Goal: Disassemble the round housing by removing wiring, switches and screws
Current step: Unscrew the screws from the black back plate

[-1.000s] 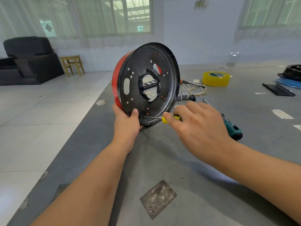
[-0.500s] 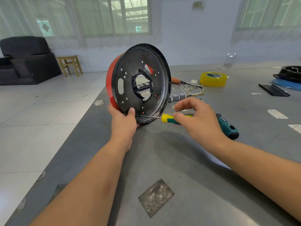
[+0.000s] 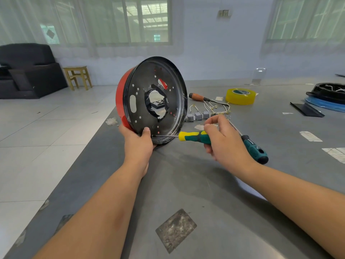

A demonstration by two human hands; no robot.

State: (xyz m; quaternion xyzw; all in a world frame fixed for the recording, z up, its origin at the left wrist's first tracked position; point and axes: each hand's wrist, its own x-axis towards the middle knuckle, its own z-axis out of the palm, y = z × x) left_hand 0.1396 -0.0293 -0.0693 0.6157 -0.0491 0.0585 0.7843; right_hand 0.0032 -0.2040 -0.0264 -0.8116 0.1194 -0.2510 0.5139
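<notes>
While the left hand (image 3: 137, 144) grips the upright round housing (image 3: 153, 100), right hand (image 3: 226, 140) pinches a screwdriver (image 3: 194, 137), tip at a lower screw hole.

tape roll (image 3: 240, 96): printed label on top, too small to read
screwdriver handle (image 3: 254, 150): markings, illegible
readable text: none

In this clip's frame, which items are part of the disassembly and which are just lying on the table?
In use:
- round housing, held on edge by the left hand
- yellow-green screwdriver in the right hand, tip at a lower screw
- removed switches and wiring

Lying about:
- tape roll
- orange-handled screwdriver
- second green screwdriver
</notes>
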